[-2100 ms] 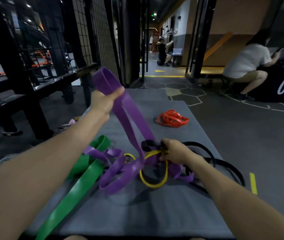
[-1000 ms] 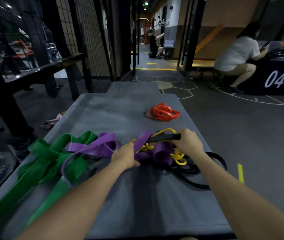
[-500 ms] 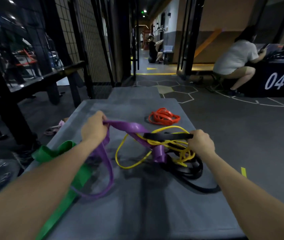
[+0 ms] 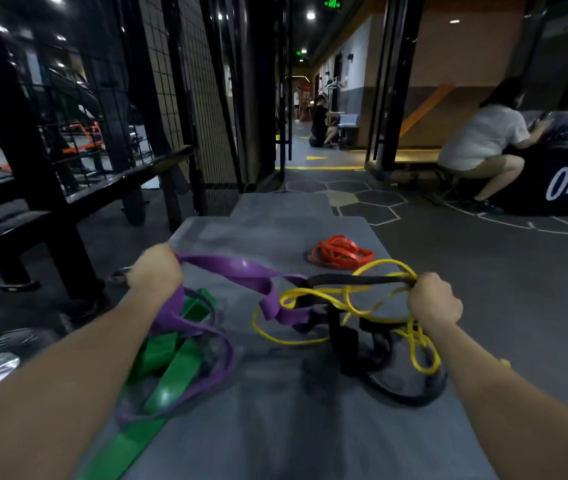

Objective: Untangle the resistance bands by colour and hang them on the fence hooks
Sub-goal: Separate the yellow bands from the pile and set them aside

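Left hand [image 4: 155,271] raised above the grey padded surface [image 4: 275,427], fingers curled in a closed grip round the purple band [image 4: 230,268], which runs taut from that fist rightward into the knot, then drops below the wrist in loose loops over the green band [image 4: 171,365]. Right hand [image 4: 433,299] held at about the same height, fist closed on a stretch of the black band [image 4: 355,281] and, as far as can be told, on strands of the thin yellow band [image 4: 313,299] bunched at the knuckles. Black band pulled roughly level between right fist and the purple band's end, meeting it near the middle of the surface; more black loops lying slack underneath, touching the surface near the right edge. Yellow band looped several times around the black one, one loop arching above the right fist, another lying flat just beside the purple tail. Green band flat on the surface at left, running toward the near edge. Red band [image 4: 341,254] coiled alone farther back, apart from the tangle. Wire mesh fence [image 4: 199,98] standing beyond the left side of the surface; hooks not discernible. Black box marked 04 [image 4: 566,183] at far right on the floor, a crouching person [image 4: 483,136] in a white shirt beside it.
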`<state>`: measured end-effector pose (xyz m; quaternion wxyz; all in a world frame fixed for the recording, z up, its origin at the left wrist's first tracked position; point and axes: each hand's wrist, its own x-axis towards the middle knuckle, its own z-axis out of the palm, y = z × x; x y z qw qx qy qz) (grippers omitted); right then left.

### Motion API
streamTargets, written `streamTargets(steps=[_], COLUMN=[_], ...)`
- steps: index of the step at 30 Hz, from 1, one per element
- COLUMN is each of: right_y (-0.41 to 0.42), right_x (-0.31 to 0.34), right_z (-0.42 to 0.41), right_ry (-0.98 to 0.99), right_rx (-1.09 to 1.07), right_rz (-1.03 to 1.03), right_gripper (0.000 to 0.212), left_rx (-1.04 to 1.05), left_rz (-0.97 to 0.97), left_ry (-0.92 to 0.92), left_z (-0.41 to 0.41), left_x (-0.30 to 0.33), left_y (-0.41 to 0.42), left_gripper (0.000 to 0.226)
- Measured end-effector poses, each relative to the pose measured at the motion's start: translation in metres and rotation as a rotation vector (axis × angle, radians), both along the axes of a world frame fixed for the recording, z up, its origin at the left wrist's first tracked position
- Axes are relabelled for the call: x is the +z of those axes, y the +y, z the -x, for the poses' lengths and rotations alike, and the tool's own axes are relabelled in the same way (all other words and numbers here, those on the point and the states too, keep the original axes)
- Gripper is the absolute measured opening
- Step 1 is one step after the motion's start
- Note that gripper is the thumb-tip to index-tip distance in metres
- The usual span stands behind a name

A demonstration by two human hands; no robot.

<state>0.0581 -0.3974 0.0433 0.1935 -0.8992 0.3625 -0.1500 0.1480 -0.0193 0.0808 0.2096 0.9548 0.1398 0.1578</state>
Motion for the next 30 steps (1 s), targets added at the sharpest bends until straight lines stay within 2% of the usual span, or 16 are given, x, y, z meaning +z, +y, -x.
streamTargets(steps=[3,5,8,10,12,13,16,19,22,25,27,30], right_y=[0.013,0.015,0.017,0.025,0.039,0.047,0.073,0.089,0.092,0.1,0.107,0.115], right_x=[-0.023,-0.031,-0.024,-0.015,-0.009,-0.008,-0.016,-0.04,-0.059,-0.071,-0.077,-0.081], right_z=[0.004,0.006,0.003,-0.002,-0.009,-0.012,-0.019,-0.027,-0.038,-0.05,-0.055,-0.056], right_ry=[0.187,0.325,0.401,0.363,0.262,0.2,0.063,0.029,0.014,0.028,0.102,0.245], right_rx=[0.19,0.309,0.423,0.493,0.577,0.635,0.816,0.915,0.889,0.889,0.94,0.952], right_rz=[0.054,0.095,0.106,0.127,0.18,0.195,0.171,0.164,0.11,0.069,0.124,0.243], right_gripper=[0.027,0.032,0.056,0.066,0.068,0.066,0.048,0.032,0.024,0.036,0.048,0.052], left_rx=[-0.15,-0.206,-0.314,-0.465,-0.601,-0.656,-0.762,-0.778,-0.769,-0.811,-0.871,-0.925], left_rz=[-0.32,-0.514,-0.61,-0.636,-0.549,-0.465,-0.299,-0.361,-0.453,-0.527,-0.579,-0.596], left_ry=[0.248,0.422,0.586,0.569,0.499,0.465,0.408,0.431,0.34,0.227,0.177,0.09], left_z=[0.009,0.016,0.02,0.021,0.021,0.02,0.015,0.012,0.015,0.018,0.021,0.028], left_x=[-0.02,-0.024,-0.031,-0.036,-0.043,-0.048,-0.071,-0.093,-0.107,-0.112,-0.115,-0.119], left_y=[-0.022,-0.033,-0.05,-0.068,-0.087,-0.097,-0.116,-0.11,-0.1,-0.094,-0.089,-0.082], left_gripper=[0.026,0.034,0.072,0.093,0.106,0.105,0.085,0.072,0.066,0.055,0.048,0.043])
